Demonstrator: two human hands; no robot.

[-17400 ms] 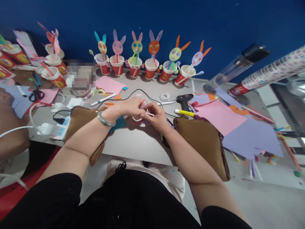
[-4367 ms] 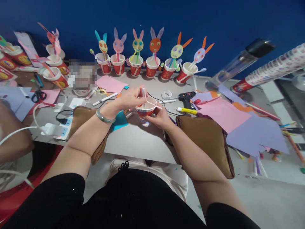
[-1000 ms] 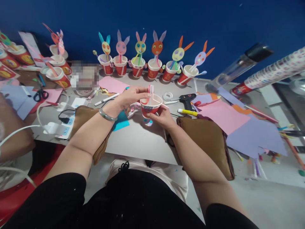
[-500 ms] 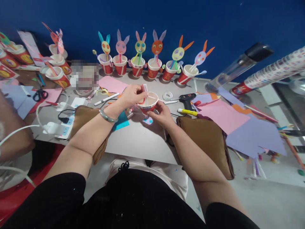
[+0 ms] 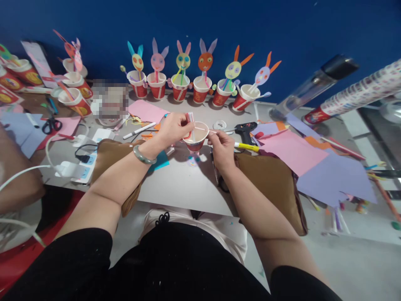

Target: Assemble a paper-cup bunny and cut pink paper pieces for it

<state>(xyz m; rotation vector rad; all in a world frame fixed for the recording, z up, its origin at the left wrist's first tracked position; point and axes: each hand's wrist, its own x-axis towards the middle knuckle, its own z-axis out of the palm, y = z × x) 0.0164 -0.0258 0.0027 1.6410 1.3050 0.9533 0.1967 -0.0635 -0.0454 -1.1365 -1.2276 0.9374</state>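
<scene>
A red-and-white paper cup (image 5: 194,145) is held over the table in front of me. At its left rim, my left hand (image 5: 176,128) pinches red-and-white straws (image 5: 189,120) that stand up inside the cup. A thin pale pink straw (image 5: 202,128) crosses the inside of the cup and comes out on the right. The thumb and fingers of my right hand (image 5: 223,150) are closed on its outer end. Beneath the cup, small coloured paper pieces (image 5: 193,160) show, partly hidden.
Several cups with paper rabbit heads (image 5: 205,62) line the back wall. To the right lie a glue gun (image 5: 246,131), a yellow marker (image 5: 247,146), coloured paper (image 5: 297,150) and a brown cushion (image 5: 271,179). A power strip (image 5: 86,169) and another person's arm (image 5: 19,167) are at left.
My right hand has moved off the cup's side and taken the straw's outer end at the right rim. My left hand stays at the left rim.
</scene>
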